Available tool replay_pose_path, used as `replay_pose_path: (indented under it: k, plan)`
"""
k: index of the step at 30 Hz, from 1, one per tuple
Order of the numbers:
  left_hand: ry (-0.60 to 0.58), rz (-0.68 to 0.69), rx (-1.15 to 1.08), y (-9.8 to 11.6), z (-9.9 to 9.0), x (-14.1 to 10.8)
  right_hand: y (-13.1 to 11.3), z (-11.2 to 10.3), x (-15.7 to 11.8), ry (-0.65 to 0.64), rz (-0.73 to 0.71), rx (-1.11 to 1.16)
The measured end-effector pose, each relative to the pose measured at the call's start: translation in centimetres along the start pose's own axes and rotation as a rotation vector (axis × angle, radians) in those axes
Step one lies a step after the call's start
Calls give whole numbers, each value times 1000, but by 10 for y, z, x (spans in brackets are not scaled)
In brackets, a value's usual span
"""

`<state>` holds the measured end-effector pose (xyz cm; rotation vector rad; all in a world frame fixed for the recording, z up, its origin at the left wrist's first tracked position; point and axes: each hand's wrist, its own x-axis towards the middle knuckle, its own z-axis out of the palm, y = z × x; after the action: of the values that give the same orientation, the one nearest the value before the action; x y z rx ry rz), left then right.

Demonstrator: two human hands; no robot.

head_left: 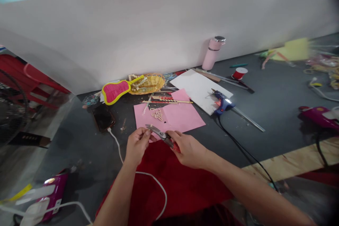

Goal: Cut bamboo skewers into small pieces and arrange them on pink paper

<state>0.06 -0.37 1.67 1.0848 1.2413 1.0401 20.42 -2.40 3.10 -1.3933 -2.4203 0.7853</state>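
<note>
My right hand point(185, 146) is wrapped round the red handles of a pair of metal cutters point(161, 134), whose jaws point left. Right by the jaw tips, my left hand point(138, 143) pinches something too small to make out. Both hands are above the near edge of a pink paper sheet point(185, 114). A small heap of pale short pieces point(157, 114) lies on that sheet. Thin sticks point(169, 101), some with red parts, lie across its far edge.
Behind are a wicker basket point(152, 83) and a pink-and-yellow paddle shape point(116, 91). A phone point(103, 117) with a white cable lies left. Rightward are white board point(194, 86), a blue glue gun point(224, 103), a red spool point(239, 73) and a pink bottle point(212, 53).
</note>
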Motion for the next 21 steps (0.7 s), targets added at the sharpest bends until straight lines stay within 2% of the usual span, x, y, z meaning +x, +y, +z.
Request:
replay_pose_path:
  k: [7,11,15,18,21]
  plan:
    - [9,28,6,0,0,0,3,-5,0,13,-33,62]
    - [-34,-34,-85,3,0,-1,8,-7,2,41,-46,-7]
    - [-64,-79,-169,5,1,-1,9,-8,3,32,-88,37]
    - [-36,-41,-78,3,1,0,6,-3,3,31,-33,-1]
    - [47,40,113,1,2,0,2,4,4,28,42,-90]
